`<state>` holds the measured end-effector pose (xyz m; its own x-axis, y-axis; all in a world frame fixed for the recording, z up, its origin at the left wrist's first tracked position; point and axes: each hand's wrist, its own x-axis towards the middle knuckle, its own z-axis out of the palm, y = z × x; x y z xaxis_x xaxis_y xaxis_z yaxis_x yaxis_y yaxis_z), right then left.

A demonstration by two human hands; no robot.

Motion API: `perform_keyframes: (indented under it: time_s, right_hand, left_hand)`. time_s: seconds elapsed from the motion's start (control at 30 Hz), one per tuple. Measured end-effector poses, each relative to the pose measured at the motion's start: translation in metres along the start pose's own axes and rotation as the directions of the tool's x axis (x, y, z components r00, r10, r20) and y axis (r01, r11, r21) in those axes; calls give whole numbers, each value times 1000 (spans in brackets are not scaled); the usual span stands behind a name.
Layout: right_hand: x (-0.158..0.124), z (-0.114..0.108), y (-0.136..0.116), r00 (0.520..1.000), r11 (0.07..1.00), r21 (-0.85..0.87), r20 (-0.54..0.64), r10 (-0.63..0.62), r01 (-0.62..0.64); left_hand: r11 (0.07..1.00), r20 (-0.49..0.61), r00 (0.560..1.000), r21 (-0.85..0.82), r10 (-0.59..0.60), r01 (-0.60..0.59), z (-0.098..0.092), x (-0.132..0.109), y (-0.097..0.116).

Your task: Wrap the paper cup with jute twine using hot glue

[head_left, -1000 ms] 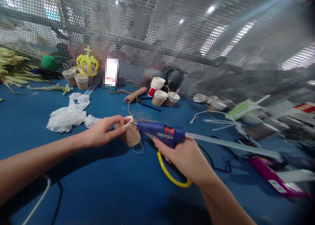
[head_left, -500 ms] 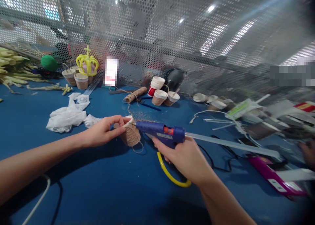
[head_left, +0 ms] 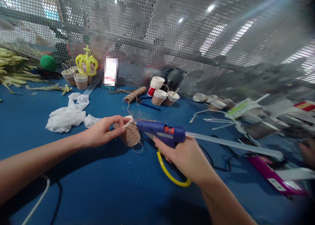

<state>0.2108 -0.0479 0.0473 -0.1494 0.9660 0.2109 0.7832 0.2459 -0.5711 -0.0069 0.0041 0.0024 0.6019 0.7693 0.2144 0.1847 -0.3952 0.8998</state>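
Pinched between the thumb and fingers of my left hand (head_left: 108, 129) is the white rim of a paper cup (head_left: 131, 135) wrapped in brown twine, tilted on its side. A loop of loose twine hangs off its lower edge. My right hand (head_left: 188, 156) is wrapped around the handle of a blue glue gun (head_left: 159, 130), a long clear glue stick (head_left: 233, 144) poking out of its back. The gun's nozzle meets the cup close to the rim; whether it touches cannot be made out. Below the gun, a yellow scissors handle (head_left: 172, 177) curves along the table.
Behind the cup lies a twine roll (head_left: 135, 94) beside twine-wrapped cups (head_left: 159, 97). White lace (head_left: 65, 118) sits to the left, near a yellow crown (head_left: 86, 66). On the right are a purple power strip (head_left: 275, 177), cables and another person's hand (head_left: 307, 153).
Almost nothing differs. The glue gun has shifted very slightly to the right, while my left hand and the cup stay in the same place.
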Motion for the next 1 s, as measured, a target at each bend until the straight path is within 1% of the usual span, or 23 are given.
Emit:
perform_keyframes:
  time_s: [0.17, 0.43, 0.63, 0.8, 0.9, 1.0]
  right_hand:
    - [-2, 2, -2, 999, 998, -38, 19, 48, -47]
    - [-5, 6, -7, 992, 993, -17, 54, 117, -117]
    - [-5, 5, -5, 999, 1000, -2, 25, 27, -27]
    - [-2, 0, -6, 999, 999, 20, 36, 40, -41]
    - [0, -3, -5, 1000, 999, 38, 5, 4, -4]
    - [1, -3, -2, 1000, 1000, 28, -7, 15, -14]
  left_hand:
    - [1000, -8, 1000, 1, -4, 4, 0, 0, -1]
    - [1000, -9, 1000, 7, -12, 12, 0, 0, 0]
    - [1000, -9, 1000, 29, -11, 11, -1, 0, 1]
    - [1000, 0, 1000, 22, -2, 2, -1, 0, 1]
    - [1000, 3, 1000, 18, 6, -6, -1, 0, 1]
    - [1000, 13, 1000, 24, 11, -11, -1, -1, 0]
